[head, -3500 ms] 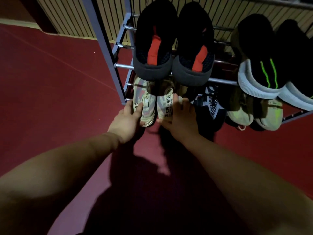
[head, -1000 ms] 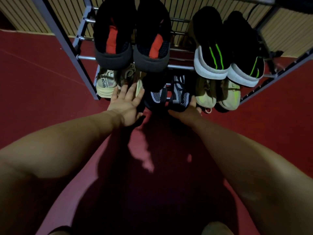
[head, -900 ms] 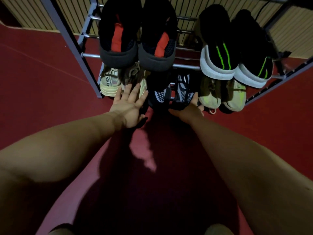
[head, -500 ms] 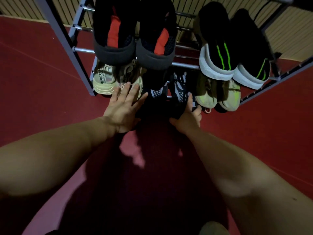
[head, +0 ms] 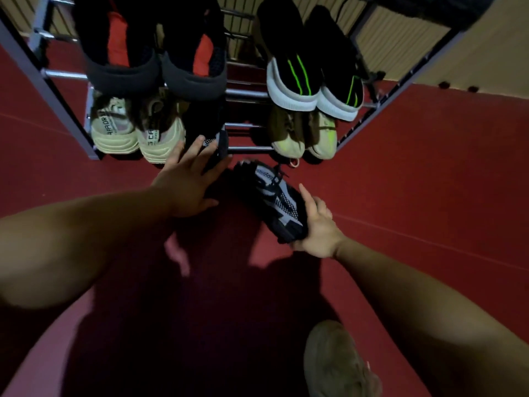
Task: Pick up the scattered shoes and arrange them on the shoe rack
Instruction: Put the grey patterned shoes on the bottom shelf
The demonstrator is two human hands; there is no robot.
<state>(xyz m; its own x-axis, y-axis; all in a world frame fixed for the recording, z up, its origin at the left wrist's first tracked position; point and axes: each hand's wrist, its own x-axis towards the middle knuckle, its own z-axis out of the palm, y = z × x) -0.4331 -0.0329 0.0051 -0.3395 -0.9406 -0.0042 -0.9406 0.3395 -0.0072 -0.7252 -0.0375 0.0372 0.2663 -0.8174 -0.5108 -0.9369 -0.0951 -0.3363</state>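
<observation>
The left hand (head: 186, 181), fingers spread flat, touches the black shoe (head: 211, 130) low on the shoe rack (head: 246, 94). Hold it still. The twin shoe (head: 274, 196) is just off the rack, its heel gripped by the right hand (head: 317, 227). Slide it in beside, toe first.

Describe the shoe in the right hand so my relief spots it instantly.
On the shoe rack, find the bottom shelf and the gap left of the yellow-green pair. Before that gap, over the red floor, the right hand grips a black shoe. Grey-white knit panels mark it, and every neighbour sits on the shelf.
</observation>
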